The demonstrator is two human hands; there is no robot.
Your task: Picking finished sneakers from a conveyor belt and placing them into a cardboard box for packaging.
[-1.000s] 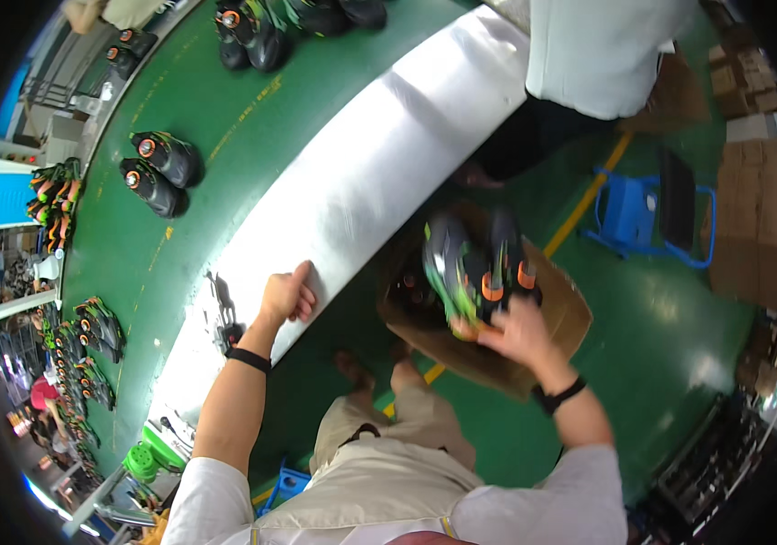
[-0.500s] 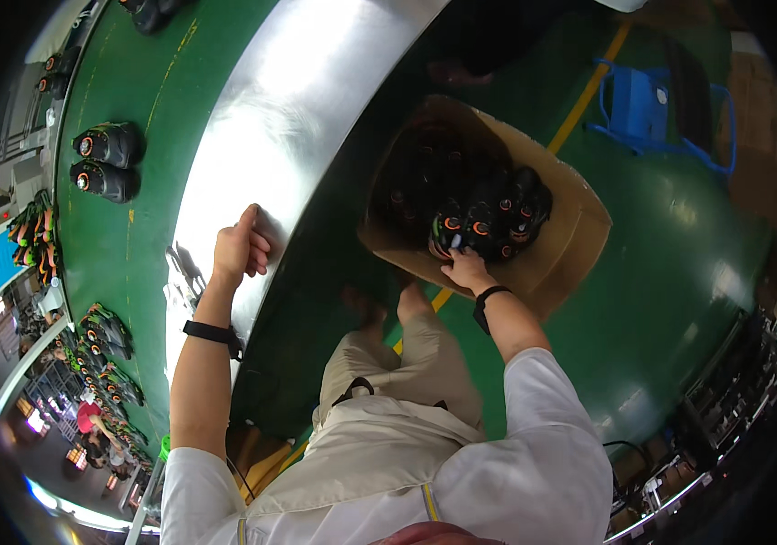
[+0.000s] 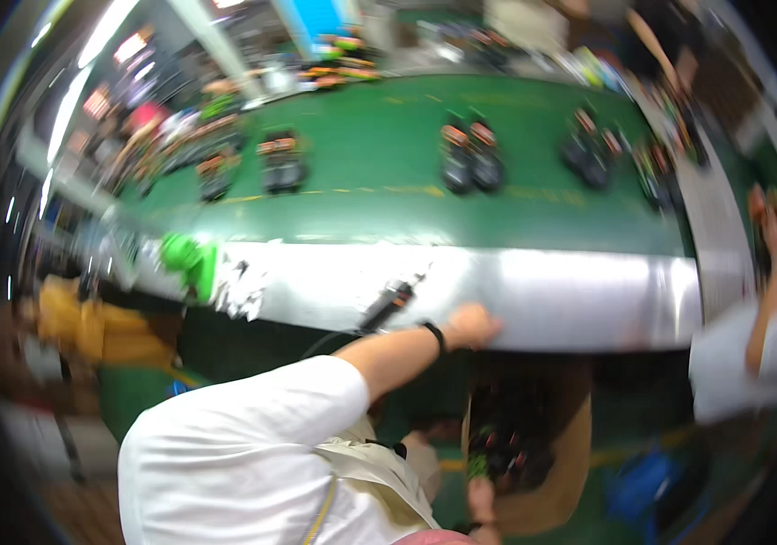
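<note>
Dark shoes (image 3: 518, 461), blurred, sit inside the cardboard box (image 3: 574, 434), below the near edge of the metal desk (image 3: 602, 295). Right hand (image 3: 480, 497) is at the box's left edge, just beside the shoes; blur hides its fingers, can't tell if it grips one. Left hand (image 3: 472, 325) is at the desk's near edge, fingers look curled, but too blurred to tell if closed. Black handheld tool (image 3: 387, 307) lies tilted left of it, lower end close to the near edge. To the right, a long stretch of metal separates left hand from desk's right end. Past the far edge, green surface (image 3: 379, 204) gives a wide strip before the shoe pairs (image 3: 487, 168). Green device (image 3: 187, 257) bounds the left end.
</note>
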